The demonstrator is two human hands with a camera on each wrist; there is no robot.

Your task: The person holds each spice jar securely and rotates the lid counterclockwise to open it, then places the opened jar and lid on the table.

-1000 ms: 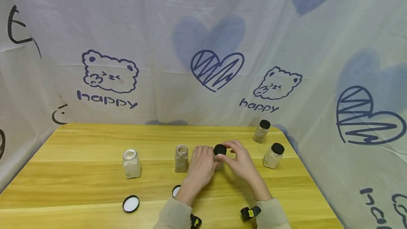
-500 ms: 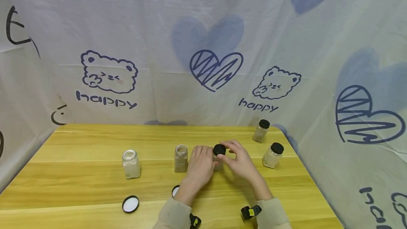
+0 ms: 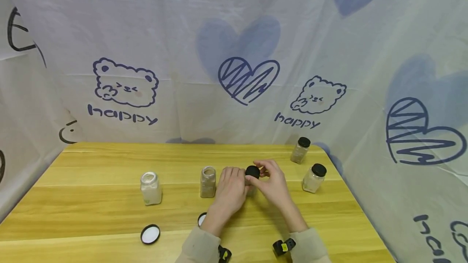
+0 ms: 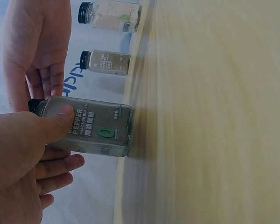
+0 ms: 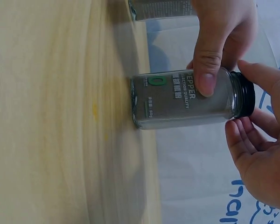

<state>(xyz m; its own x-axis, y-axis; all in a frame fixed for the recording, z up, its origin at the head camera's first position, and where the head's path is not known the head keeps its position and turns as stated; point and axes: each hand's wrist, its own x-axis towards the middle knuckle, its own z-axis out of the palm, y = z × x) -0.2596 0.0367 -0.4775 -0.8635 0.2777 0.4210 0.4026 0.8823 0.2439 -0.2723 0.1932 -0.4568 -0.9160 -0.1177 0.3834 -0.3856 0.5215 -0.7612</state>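
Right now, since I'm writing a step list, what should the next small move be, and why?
Probably twist the black cap loose with the right hand: it grips the cap while the left hand holds the pepper jar, and two other jars stand uncapped.

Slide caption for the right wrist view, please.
The left grip holds a labelled pepper jar on the table while the right grip pinches its black lid.
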